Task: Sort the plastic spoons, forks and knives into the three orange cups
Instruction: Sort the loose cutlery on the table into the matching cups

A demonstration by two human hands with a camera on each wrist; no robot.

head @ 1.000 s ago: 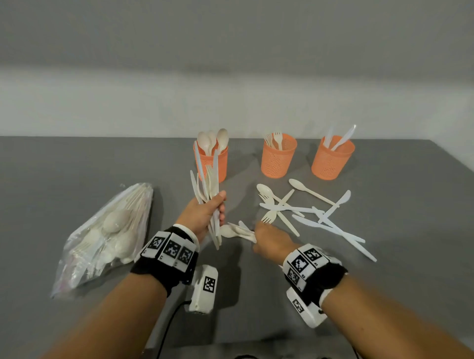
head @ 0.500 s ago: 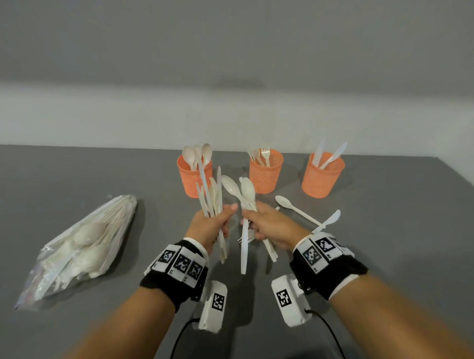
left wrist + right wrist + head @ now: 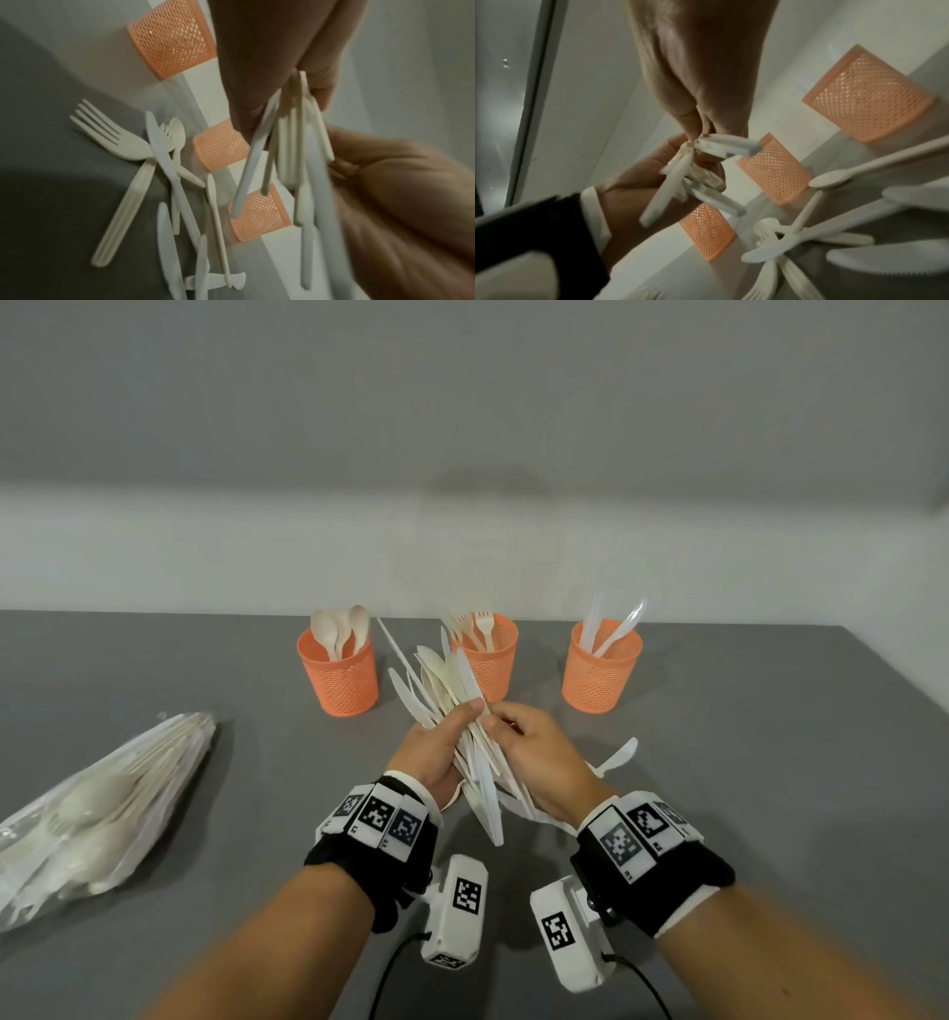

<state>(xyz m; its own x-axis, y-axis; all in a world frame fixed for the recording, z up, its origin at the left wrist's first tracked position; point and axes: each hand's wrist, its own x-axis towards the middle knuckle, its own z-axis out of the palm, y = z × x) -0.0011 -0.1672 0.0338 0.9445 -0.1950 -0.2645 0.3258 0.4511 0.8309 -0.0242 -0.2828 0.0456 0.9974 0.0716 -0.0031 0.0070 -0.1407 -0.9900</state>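
Note:
Three orange mesh cups stand in a row at the back: the left cup holds spoons, the middle cup forks, the right cup knives. My left hand grips a fanned bundle of white cutlery upright in front of the middle cup. My right hand meets it from the right and pinches pieces of the same bundle. Loose forks, knives and spoons lie on the table under my hands, mostly hidden in the head view except one tip.
A clear plastic bag with more cutlery lies on the grey table at the left. A pale wall runs behind the cups. The table's right edge slants away past the knife cup.
My right hand picked spoons and a knife off the table and carried them to the left hand's bundle. Both hands now hold one bundle, raised toward the cups.

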